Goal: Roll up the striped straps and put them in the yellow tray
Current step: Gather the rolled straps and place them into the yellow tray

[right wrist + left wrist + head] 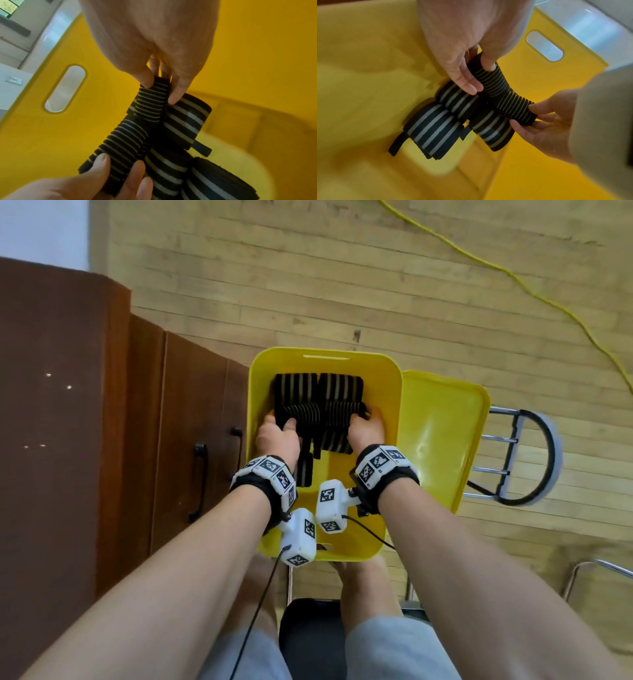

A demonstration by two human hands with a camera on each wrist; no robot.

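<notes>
Inside the deep yellow plastic tray [390, 392], the left hand [278, 436] and right hand [365, 429] each pinch one end of a black-and-white striped elastic strap roll [322, 413], grip clamped. It hangs above the stowed striped rolls [435, 128]; letting go unevenly could let it unwind or knock their loose tails askew.

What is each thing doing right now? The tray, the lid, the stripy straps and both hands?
Tray: open, holding straps.
Lid: off, beside the tray.
Rolled straps: lying rolled on the tray floor.
Held strap: bunched, stretched between both hands above the rolls.
Left hand: pinching one end.
Right hand: pinching the other end.
Cabinet doors: closed.
</notes>
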